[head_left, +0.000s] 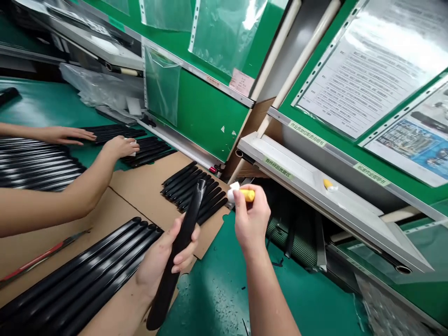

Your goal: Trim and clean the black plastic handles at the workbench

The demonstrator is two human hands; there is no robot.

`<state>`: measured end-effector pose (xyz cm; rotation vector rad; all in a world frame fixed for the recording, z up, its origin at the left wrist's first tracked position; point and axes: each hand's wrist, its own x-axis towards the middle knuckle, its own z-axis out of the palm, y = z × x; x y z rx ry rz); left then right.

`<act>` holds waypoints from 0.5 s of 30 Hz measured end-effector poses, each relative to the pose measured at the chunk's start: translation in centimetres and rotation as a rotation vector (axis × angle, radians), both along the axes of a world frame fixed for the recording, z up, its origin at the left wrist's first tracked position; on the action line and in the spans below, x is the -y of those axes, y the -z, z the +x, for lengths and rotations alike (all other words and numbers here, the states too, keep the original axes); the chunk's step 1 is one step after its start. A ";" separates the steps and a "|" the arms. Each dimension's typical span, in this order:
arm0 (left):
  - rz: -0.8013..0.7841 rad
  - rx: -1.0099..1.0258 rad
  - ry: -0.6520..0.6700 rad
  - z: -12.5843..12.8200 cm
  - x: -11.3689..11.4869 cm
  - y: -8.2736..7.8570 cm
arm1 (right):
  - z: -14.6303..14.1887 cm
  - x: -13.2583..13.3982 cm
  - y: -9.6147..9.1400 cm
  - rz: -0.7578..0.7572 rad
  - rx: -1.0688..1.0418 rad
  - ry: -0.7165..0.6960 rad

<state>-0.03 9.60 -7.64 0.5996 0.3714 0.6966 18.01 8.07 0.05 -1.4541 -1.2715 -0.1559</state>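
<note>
One glossy black tube (178, 247), long and slightly flattened, slants upward over the surface's (224, 298) near edge, the left hand (164, 256) wrapped round its middle. Just beside its upper tip, the right hand (250, 217) pinches a small yellow applicator (248, 195) with a white end (fingers closed tight). Matching tubes (80, 275) lie in rows on brown cardboard (147, 186). Bare green matting lies open below. A co-worker's hands (119, 147) rest on further tubes.
</note>
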 end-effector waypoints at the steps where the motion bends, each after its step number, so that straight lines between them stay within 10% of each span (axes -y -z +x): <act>1: -0.010 -0.002 -0.004 0.0 -0.1 0.0 | -0.5 0.6 0.5 -0.026 0.003 -0.029; 15: -0.040 -0.079 -0.204 0.7 0.6 -0.1 | -2.9 1.9 -0.8 0.007 0.044 -0.144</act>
